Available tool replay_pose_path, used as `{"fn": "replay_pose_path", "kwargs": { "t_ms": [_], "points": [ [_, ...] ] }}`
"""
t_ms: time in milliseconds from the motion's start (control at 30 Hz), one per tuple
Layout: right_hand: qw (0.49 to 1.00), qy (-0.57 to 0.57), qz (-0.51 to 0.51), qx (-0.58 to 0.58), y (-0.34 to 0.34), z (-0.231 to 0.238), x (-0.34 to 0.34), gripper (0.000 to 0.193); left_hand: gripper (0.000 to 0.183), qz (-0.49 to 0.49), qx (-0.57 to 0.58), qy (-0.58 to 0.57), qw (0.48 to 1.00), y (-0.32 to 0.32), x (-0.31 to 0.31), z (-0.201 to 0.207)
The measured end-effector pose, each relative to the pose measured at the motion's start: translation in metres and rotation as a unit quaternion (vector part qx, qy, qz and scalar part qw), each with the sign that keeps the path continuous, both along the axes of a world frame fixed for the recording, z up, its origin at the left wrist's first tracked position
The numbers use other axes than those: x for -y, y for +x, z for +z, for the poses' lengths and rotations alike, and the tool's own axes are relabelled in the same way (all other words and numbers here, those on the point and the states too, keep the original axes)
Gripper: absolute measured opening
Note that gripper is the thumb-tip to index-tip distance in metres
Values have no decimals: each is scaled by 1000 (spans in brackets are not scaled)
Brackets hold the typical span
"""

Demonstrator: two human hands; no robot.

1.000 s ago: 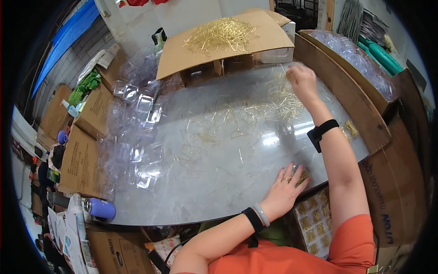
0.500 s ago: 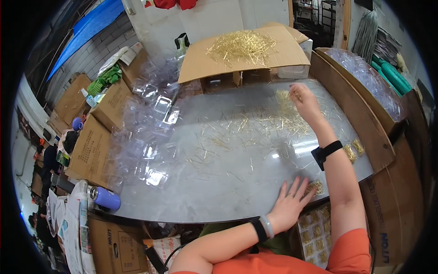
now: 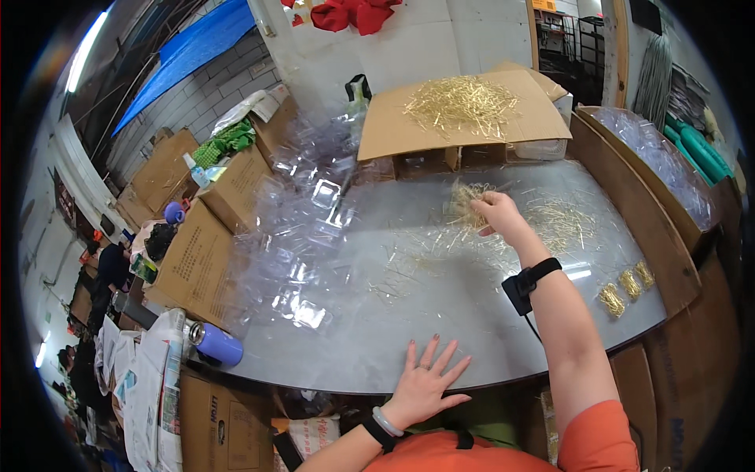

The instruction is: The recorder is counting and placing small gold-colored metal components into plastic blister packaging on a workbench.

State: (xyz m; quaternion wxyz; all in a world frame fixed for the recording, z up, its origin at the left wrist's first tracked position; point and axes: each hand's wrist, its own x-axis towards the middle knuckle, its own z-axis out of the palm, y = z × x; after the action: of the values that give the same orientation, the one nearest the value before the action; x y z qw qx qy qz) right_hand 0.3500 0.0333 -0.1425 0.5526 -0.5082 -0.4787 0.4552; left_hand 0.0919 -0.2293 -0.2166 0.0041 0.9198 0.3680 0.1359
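Note:
My right hand (image 3: pixel 497 214) reaches over the middle of the grey table, fingers pinched on a bunch of thin gold-coloured wire pieces (image 3: pixel 467 198). More of these loose wires (image 3: pixel 562 220) lie scattered to its right and nearer to me. Fingers spread, my left hand (image 3: pixel 425 387) rests flat at the table's front edge and holds nothing. Three small gold bundles of wire (image 3: pixel 611 300) sit in a row near the right edge, beyond my right forearm.
Clear plastic packaging (image 3: pixel 307 228) is heaped along the left side. At the back, a cardboard sheet (image 3: pixel 377 118) carries a large gold wire pile (image 3: pixel 462 104). A purple bottle (image 3: pixel 218 344) lies by the left front corner. Cardboard walls (image 3: pixel 637 212) border the right side.
My right hand has swept left and nearer, drawing wires together. My left hand has left a gold bundle and moved left; that bundle now sits beside the other two. The view has shifted.

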Motion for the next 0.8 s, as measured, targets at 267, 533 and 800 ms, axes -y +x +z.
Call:
{"fn": "replay_pose_path", "kwargs": {
  "t_ms": [267, 533, 800],
  "points": [
    [998, -22, 43, -27, -55, -16, -28, 32, 81, 41, 38, -1, 998, -3, -8, -2],
    [992, -73, 31, -99, -103, -33, -48, 35, 86, 17, 71, -30, 997, -9, -9, -4],
    [973, -36, 82, -211, -115, -14, -48, 25, 86, 3, 114, -11, 993, -12, -8, -13]
  ]
}}
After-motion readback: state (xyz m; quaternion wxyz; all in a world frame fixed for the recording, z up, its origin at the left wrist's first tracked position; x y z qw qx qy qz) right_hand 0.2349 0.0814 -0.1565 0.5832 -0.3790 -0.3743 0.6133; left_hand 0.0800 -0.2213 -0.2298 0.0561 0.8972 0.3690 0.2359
